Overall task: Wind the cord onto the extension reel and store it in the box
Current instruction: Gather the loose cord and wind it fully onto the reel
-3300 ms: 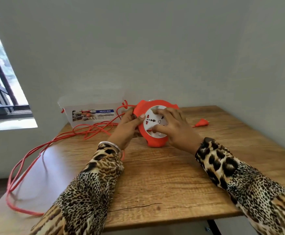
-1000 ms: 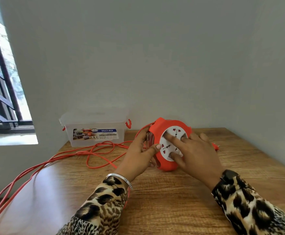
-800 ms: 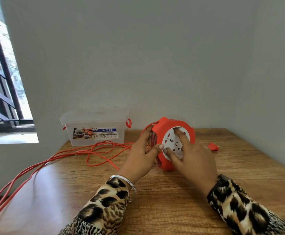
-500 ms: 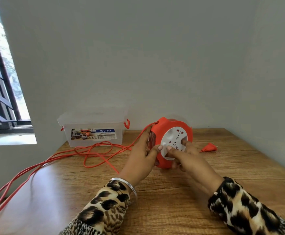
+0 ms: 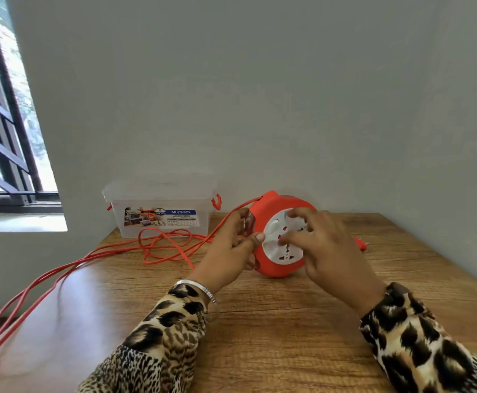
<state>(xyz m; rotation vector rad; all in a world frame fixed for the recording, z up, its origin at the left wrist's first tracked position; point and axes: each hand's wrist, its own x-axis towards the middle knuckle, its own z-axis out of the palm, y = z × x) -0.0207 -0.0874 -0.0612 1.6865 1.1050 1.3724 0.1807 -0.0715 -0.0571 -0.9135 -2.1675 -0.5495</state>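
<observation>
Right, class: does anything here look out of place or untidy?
Yes. Most of the orange cord is still unwound, looped loosely on the table and trailing off its left edge, not on the reel.

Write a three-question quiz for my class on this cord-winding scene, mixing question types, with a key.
1. True or false: the plastic box has its lid on.
2. Which hand steadies the reel at its edge? A) left hand B) right hand
3. Fill in: the loose cord trails off the table's ____ side.

Key: 1 true; 2 A; 3 left.
</observation>
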